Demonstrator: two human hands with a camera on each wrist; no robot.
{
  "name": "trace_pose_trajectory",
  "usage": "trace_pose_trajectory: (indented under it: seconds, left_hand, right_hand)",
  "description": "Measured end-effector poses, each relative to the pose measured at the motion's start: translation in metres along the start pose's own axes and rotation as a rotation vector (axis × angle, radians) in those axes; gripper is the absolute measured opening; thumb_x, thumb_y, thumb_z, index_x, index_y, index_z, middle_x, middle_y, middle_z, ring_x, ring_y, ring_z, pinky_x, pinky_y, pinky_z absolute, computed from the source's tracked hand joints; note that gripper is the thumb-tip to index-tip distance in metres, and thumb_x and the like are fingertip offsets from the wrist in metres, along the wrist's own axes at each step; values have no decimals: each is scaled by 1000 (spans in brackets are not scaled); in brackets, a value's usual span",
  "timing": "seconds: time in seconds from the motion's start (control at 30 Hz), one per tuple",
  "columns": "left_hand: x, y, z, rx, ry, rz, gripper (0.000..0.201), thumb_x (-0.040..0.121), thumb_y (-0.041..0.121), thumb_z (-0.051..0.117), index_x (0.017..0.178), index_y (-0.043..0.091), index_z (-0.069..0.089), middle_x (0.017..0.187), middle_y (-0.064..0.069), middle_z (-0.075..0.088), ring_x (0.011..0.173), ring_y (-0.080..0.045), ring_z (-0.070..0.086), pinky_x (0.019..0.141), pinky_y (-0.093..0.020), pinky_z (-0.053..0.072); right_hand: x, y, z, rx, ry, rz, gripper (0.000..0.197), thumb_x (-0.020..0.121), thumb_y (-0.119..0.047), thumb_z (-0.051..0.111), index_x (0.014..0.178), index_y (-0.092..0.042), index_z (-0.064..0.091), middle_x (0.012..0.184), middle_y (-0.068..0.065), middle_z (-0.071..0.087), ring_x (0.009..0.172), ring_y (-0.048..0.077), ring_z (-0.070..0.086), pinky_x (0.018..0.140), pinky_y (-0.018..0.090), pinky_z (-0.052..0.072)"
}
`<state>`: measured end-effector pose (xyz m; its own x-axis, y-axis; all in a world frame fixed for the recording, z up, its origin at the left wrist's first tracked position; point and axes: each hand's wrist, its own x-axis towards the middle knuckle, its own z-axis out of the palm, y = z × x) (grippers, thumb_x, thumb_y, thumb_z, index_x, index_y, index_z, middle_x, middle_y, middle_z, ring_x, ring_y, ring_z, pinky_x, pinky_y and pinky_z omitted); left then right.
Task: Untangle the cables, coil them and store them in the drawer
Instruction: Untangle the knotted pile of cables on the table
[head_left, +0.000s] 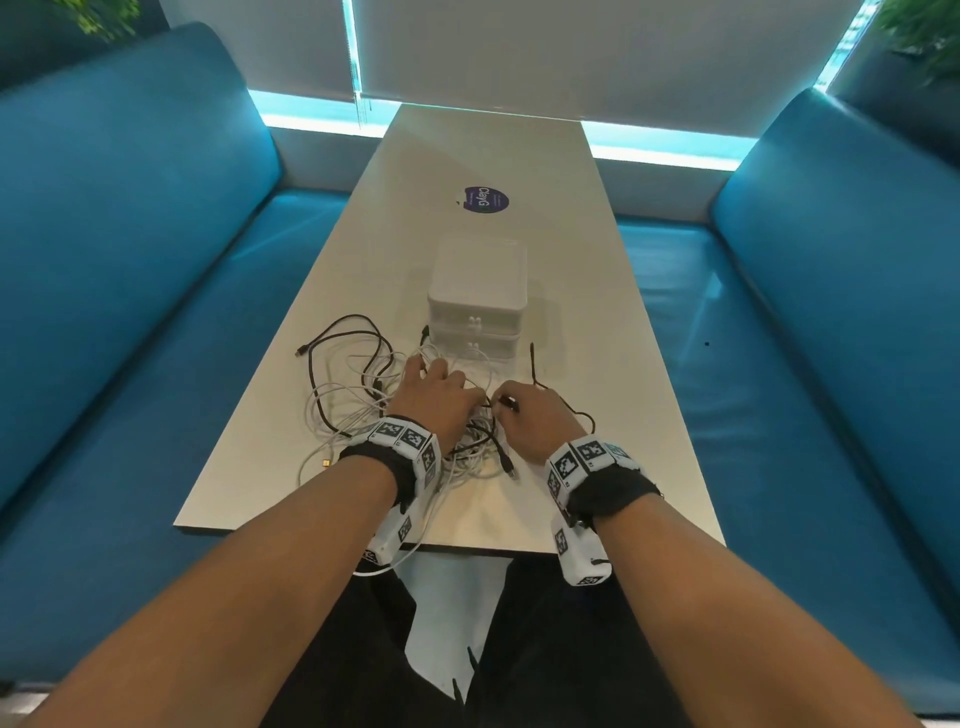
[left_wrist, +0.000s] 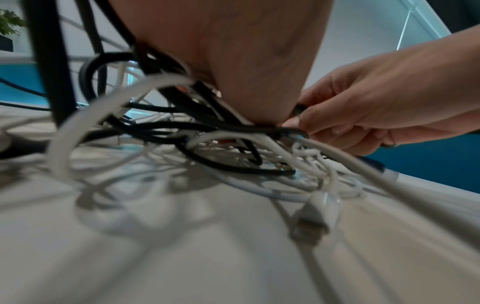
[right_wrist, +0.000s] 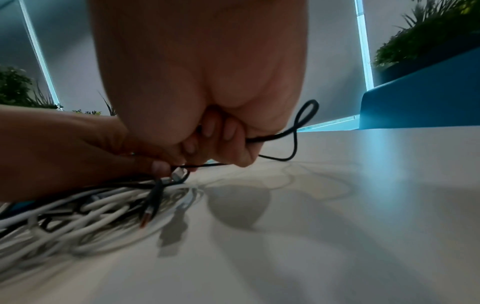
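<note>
A tangle of black and white cables (head_left: 353, 400) lies on the pale table (head_left: 597, 467), just in front of a white two-drawer unit (head_left: 475, 301) whose drawers are both closed. My left hand (head_left: 441, 395) sits on the middle of the tangle with its fingers curled down into the strands; its palm (left_wrist: 233, 51) covers them. My right hand (head_left: 524, 415) is beside it and pinches a black cable (head_left: 506, 401) near its plug. In the right wrist view the fingers (right_wrist: 228, 131) curl round that black cable (right_wrist: 298, 131), which loops off to the right.
Blue benches (head_left: 130, 260) (head_left: 831, 312) run along both sides of the table. A round purple sticker (head_left: 485, 200) lies beyond the drawer unit. One white cable (head_left: 384, 566) hangs over the near table edge. A white plug (left_wrist: 319, 211) lies loose beside the tangle.
</note>
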<state>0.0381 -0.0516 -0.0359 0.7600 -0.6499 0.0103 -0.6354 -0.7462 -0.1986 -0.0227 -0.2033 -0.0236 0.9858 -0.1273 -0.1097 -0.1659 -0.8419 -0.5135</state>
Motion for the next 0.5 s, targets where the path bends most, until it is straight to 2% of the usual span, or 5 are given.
trace_pose_trajectory:
  seconds: [0.1,0.2,0.3,0.5]
  left_hand:
    - [-1,-1,1,0,7,3,22,97,29,47,116,36,57,112,2,62,117,-28,46,103,-55,23]
    - [-1,-1,2,-13,20,7,20,100,33,44,114,34,58,113,1,63,117,-28,46,104,-55,22]
    - [-1,-1,0,-28,40,3,27,102,40,38,114,32,60,114,3,64,118,-27,47,105,-54,22]
    - [-2,-3,-2,-72,39,-4,30,101,44,37,114,36,64,117,7,64,118,-25,46,103,-53,23]
  right_hand:
    - [4,-2,9,-66,-28,11,24,99,-33,50,110,-15,60,97,12,67,91,31,62,78,42,52]
    - [6,2,14,-107,-23,13,22,100,-37,46,102,-17,55,93,13,65,85,33,61,74,44,53]
    - [7,5,9,-123,-1,12,20,100,-36,47,100,-17,54,93,12,65,84,33,61,73,43,54]
    - [8,29,-10,-188,29,159,25,99,-40,50,108,-19,58,99,9,64,85,30,62,75,38,53]
